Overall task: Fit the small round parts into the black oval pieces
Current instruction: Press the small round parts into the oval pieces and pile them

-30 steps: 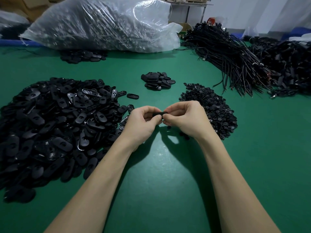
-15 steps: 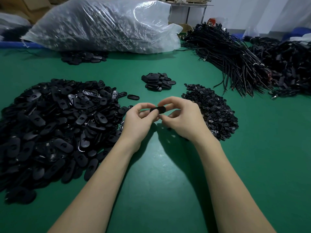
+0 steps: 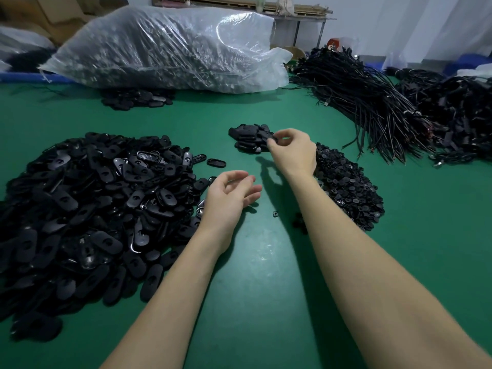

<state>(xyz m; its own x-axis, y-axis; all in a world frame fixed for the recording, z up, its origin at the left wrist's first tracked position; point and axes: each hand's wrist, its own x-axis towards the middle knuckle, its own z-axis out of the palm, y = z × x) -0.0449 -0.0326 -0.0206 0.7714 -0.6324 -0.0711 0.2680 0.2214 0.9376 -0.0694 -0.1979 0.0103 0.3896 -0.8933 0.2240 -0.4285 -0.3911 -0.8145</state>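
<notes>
Over the middle of the green worktop (image 3: 266, 262), the two hands are apart. The right hand (image 3: 292, 153) reaches toward the far side, its thumb and fingertips pinching a black oval piece (image 3: 272, 140) right at the near edge of a small heap of finished ovals (image 3: 247, 138); whether that piece already touches the heap cannot be told. The left hand (image 3: 229, 195) hovers lower and nearer, palm turned inward, its fingers loosely curled and holding nothing, just beside the right edge of the big pile of black oval pieces (image 3: 93, 209) that spreads toward the worktop's left edge. A pile of small round parts (image 3: 348, 187) lies on the right of the right wrist, partly hidden behind that forearm. One stray small part (image 3: 275, 214) sits on bare green between the two forearms. A single oval (image 3: 216, 163) lies alone between the big pile and the small heap. Toward the far edge rests a large clear plastic bag (image 3: 170, 49) full of dark parts, with a few more ovals (image 3: 135, 98) in front of it. Bundles of black cords (image 3: 372, 102) fill the far right corner.
</notes>
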